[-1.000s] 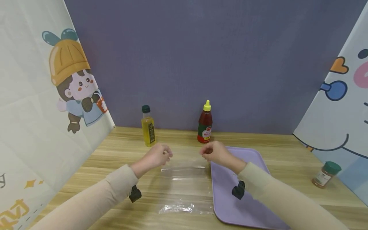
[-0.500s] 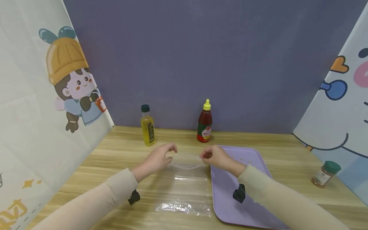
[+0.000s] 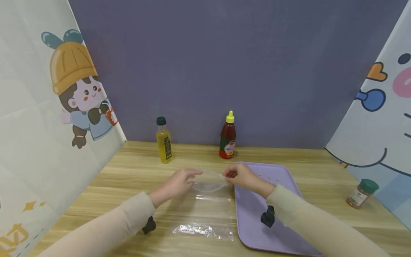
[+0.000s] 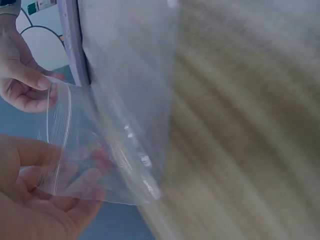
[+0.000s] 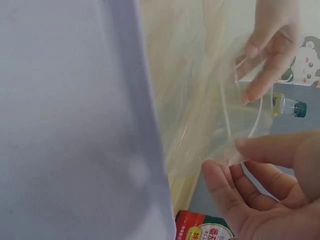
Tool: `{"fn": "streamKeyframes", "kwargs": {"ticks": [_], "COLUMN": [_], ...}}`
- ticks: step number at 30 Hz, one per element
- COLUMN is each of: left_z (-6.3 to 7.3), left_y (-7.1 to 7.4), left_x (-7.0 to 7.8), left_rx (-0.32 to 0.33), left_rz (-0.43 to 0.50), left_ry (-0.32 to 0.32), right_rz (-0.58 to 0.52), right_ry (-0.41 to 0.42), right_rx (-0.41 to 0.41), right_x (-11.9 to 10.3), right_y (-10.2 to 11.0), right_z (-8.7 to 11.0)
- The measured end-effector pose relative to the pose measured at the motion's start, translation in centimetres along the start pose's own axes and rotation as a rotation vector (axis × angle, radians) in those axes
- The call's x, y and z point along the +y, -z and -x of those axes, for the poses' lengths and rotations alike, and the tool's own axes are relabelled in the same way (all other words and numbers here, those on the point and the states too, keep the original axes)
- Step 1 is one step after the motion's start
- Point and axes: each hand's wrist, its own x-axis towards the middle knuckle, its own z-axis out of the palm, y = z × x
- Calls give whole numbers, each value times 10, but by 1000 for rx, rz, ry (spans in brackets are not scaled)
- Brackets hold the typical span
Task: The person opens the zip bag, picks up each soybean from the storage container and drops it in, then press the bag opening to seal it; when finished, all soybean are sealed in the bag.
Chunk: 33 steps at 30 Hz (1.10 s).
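A clear plastic zip bag [image 3: 208, 205] lies on the wooden table in the head view, its mouth raised and parted between two hands. My left hand [image 3: 178, 182] holds the left side of the mouth, with index finger and thumb spread apart at the rims. In the left wrist view, several of its fingers [image 4: 90, 187] show through the film. Opposite, my right hand [image 3: 242, 175] pinches the right corner of the mouth between thumb and fingertips, as the right wrist view shows closely. The zip line [image 5: 226, 110] runs across the film between both hands.
A purple tray [image 3: 257, 221] with several small pale bits near its far end lies right of the bag, under my right forearm. Behind stand an oil bottle [image 3: 164, 144] and a red sauce bottle [image 3: 227, 139]. A green-capped spice jar [image 3: 361, 194] stands far right.
The mouth of the bag has parted into a wider loop. My left hand has moved slightly right and lower, its index finger straightening toward the far rim. My right hand keeps its pinch.
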Motion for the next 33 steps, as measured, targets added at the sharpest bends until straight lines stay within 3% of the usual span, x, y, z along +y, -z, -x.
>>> {"fn": "streamKeyframes", "kwargs": {"ticks": [6,16,24,29,33], "left_z": [4,6,8,8,8], "left_y": [-6,-8,-8,-8,-8], "left_x": [-4,-5,-4,-4,-4], "left_rx": [-44,-28,-38,-21,-9], "left_rz": [45,57,57,34,32], "left_ry": [35,38,64,41,28], "right_rz": [-61,-149,-38,39,56], "right_ry": [-51,-162,-160,-137,-174], "right_rx": [-47,19,31,40,16], "right_x": [3,25,58,76,87], "right_y": [7,49,73,79,83], "right_z": [6,12,17,15,13]}}
